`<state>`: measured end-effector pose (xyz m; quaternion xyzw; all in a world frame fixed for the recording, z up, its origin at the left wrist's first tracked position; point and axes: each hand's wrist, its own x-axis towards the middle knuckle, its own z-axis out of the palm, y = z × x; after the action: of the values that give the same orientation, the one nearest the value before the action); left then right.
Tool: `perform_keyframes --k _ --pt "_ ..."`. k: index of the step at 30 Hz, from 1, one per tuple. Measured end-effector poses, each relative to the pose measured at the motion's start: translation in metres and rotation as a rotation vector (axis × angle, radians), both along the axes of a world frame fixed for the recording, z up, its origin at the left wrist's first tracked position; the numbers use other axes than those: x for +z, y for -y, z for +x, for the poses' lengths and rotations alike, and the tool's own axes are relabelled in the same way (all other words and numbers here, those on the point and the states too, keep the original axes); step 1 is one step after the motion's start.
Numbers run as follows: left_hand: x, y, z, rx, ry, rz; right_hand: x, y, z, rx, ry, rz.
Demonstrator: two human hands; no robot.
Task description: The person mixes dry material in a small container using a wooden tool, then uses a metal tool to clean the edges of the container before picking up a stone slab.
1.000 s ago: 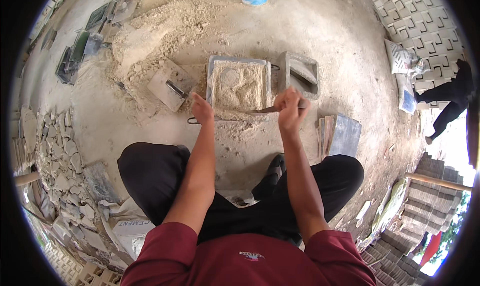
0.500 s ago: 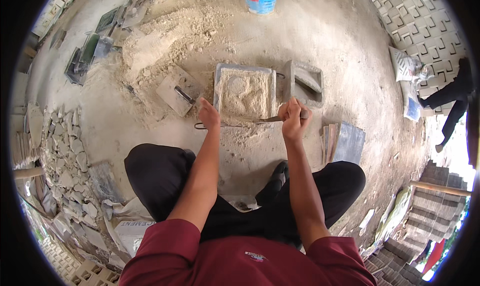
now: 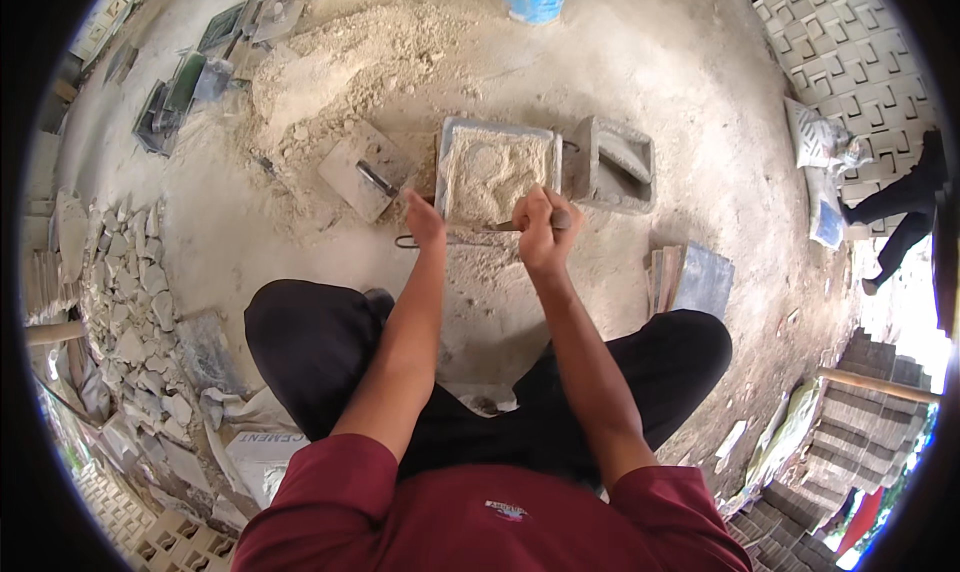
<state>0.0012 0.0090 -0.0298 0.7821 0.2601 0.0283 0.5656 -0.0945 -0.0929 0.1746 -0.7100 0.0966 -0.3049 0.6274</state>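
While the right hand (image 3: 543,227) clutches a tool (image 3: 561,218), the left hand (image 3: 426,220) — grip unclear — sits beside a frame (image 3: 500,125).

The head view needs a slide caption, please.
Right hand grips a tool at a powder-filled square frame, left hand nearby.

Hands, my own: two, left hand (image 3: 427,222) and right hand (image 3: 548,230). Tool, in my right grip: one (image 3: 562,219). Square frame (image 3: 500,124), just ahead of my grip: one. Grey trough (image 3: 646,170), to the right of my grip: one, with one loose piece (image 3: 622,156) inside. Handled board (image 3: 346,179), left of my grip: one. Bucket (image 3: 537,2), well ahead: one. Pale sacks (image 3: 815,134), far right of my grip: two. Other person (image 3: 907,204), beyond those: one. Stone-like fragments (image 3: 128,302), far left: many, too crowded to count.
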Motion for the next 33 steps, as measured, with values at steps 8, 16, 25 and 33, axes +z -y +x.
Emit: perform_keyframes --k 8,16,25,33 --pt "-0.025 -0.013 0.003 0.004 -0.093 -0.771 0.008 -0.016 0.014 0.002 -0.050 0.117" --pt "-0.070 -0.033 0.006 -0.138 -0.010 -0.967 0.000 -0.036 0.022 -0.054 -0.003 -0.098" --pt "-0.035 -0.031 -0.001 -0.222 -0.070 -0.896 -0.010 -0.032 0.025 -0.089 -0.029 -0.168" --pt "-0.037 -0.044 -0.003 -0.276 -0.055 -0.867 -0.014 -0.045 0.035 -0.057 0.025 -0.185"
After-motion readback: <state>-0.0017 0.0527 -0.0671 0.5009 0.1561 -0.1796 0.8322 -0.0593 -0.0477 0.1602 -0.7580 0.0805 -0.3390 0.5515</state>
